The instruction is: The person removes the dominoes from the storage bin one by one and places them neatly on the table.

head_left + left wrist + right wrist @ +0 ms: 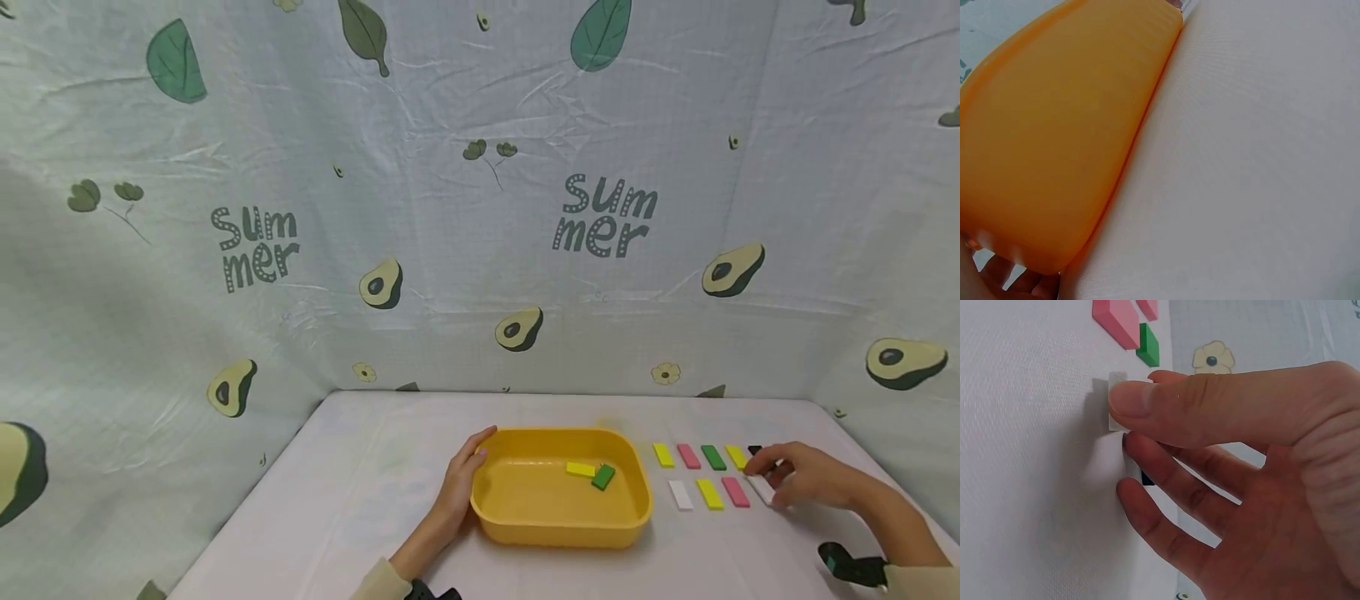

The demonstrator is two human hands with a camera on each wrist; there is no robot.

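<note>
A yellow plastic tub (562,536) stands on the table, and my left hand (455,483) grips its left side at the rim. In the left wrist view, fingers (997,270) show at the end of the tub's wall (1066,131). Inside the tub lie a yellow block (581,469) and a green block (603,477), close together. On the right, my right hand (806,477) pinches a white block (1117,419) between thumb and a mostly hidden finger; the other fingers are loosely bent. A black block (754,450) lies partly hidden behind this hand.
Two rows of small blocks lie between tub and right hand. The back row has yellow (663,455), pink (688,456), green (713,457) and another yellow (737,456); the front row has white (681,495), yellow (709,494) and pink (736,492). Printed sheeting (450,225) surrounds the white table (360,467).
</note>
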